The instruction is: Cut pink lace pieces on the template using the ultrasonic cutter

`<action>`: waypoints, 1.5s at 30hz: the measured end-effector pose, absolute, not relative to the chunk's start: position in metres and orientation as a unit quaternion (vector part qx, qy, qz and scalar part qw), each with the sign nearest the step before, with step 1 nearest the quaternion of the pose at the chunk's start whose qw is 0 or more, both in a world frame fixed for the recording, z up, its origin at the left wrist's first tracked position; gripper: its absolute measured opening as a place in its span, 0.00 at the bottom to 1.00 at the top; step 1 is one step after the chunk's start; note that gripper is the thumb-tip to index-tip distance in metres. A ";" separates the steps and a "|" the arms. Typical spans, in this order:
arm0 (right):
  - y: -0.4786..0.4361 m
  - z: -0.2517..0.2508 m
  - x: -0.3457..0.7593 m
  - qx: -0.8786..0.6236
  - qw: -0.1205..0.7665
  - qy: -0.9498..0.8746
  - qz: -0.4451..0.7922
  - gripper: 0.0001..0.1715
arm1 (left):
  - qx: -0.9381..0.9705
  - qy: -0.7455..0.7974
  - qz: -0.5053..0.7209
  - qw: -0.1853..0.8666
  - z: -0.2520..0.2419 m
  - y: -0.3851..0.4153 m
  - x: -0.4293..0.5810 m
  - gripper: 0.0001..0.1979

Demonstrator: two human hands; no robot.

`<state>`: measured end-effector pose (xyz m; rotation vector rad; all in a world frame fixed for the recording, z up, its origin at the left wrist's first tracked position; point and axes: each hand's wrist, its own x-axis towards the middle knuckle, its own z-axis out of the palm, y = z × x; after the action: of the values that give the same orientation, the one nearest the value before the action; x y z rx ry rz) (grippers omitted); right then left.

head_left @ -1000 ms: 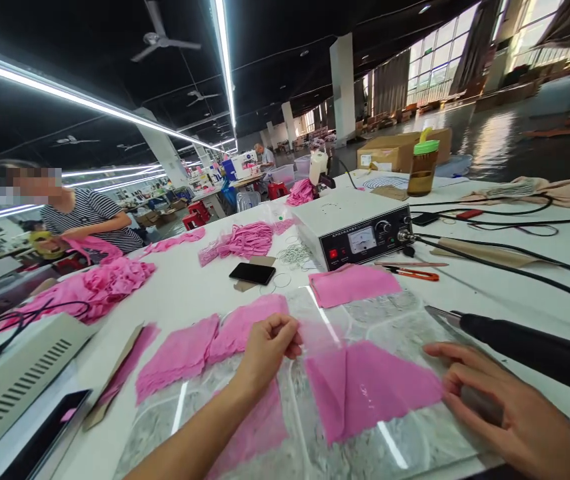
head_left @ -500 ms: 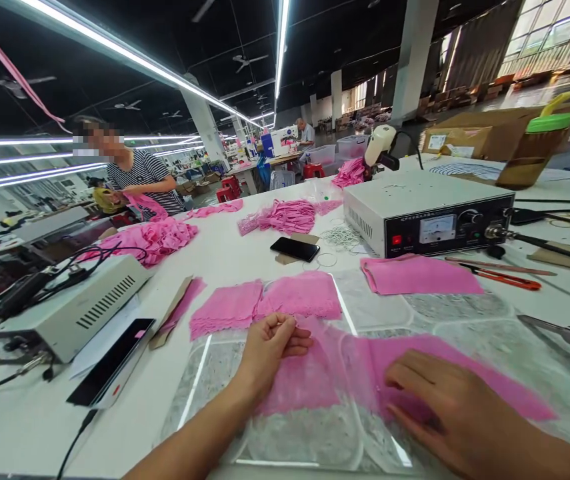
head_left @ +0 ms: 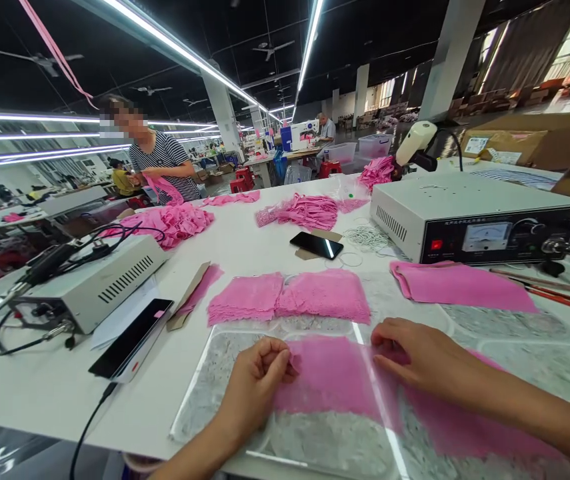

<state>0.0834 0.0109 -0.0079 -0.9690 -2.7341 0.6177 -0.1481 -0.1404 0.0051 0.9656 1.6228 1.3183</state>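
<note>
A thin, see-through pink fabric piece point(head_left: 332, 377) stretches between my hands over a glossy clear mat with a grey pattern point(head_left: 329, 443). My left hand point(head_left: 252, 387) is closed in a pinch on its left edge. At the right edge, my right hand point(head_left: 425, 353) has its fingers bent round the fabric, fingertips partly hidden. Under my right forearm lies more pink fabric point(head_left: 465, 420) on the mat. Just beyond my hands sit two neat stacks of pink pieces, a left stack point(head_left: 243, 299) and a right stack point(head_left: 325, 297).
A meter box point(head_left: 499, 233) stands at the back right, with folded pink fabric point(head_left: 465, 287) before it. Left are another grey box point(head_left: 109, 287), a tablet-like device point(head_left: 132, 337) and a cardboard strip point(head_left: 189, 297). A phone point(head_left: 316, 245) lies mid-table. A person in stripes point(head_left: 162, 163) handles pink fabric.
My right hand has moved up and lifted, now gripping the fabric's right edge. My left hand has come slightly down and left with its edge. The view has shifted.
</note>
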 end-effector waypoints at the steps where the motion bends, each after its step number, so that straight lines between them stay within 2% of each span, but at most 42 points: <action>1: 0.011 -0.009 0.082 -0.320 0.087 -0.919 0.211 0.06 | 0.392 0.648 0.517 0.398 0.005 -0.143 -0.150 0.19; 6: 0.012 -0.011 0.074 -0.293 0.079 -0.928 0.215 0.09 | 0.447 0.666 0.485 0.348 0.004 -0.148 -0.155 0.16; 13: 0.012 0.006 0.063 -0.273 0.097 -0.930 0.225 0.09 | 0.531 0.690 0.445 0.210 -0.001 -0.168 -0.161 0.09; 19: 0.014 0.015 0.033 -0.269 0.039 -0.918 0.289 0.08 | 0.640 0.664 0.385 -0.011 -0.017 -0.192 -0.174 0.08; 22: 0.017 0.010 0.020 -0.256 0.027 -0.918 0.302 0.09 | 0.653 0.679 0.332 -0.054 -0.022 -0.203 -0.176 0.06; 26: 0.021 0.007 0.018 -0.264 0.034 -0.917 0.297 0.08 | 0.664 0.688 0.289 -0.049 -0.020 -0.213 -0.175 0.06; 29: 0.023 0.004 0.023 -0.267 0.044 -0.914 0.303 0.08 | 0.650 0.701 0.293 0.004 -0.016 -0.210 -0.178 0.06; 37: 0.025 -0.018 0.026 -0.246 0.069 -0.908 0.333 0.10 | 0.627 0.716 0.289 0.102 -0.011 -0.147 -0.179 0.05; 45: 0.023 -0.024 0.027 -0.233 0.069 -0.902 0.356 0.09 | 0.614 0.730 0.275 0.118 -0.014 -0.128 -0.168 0.05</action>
<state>0.0273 0.0234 -0.0242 -0.7022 -2.7170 1.0724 -0.1675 -0.1284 -0.0138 1.7979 2.1358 0.8053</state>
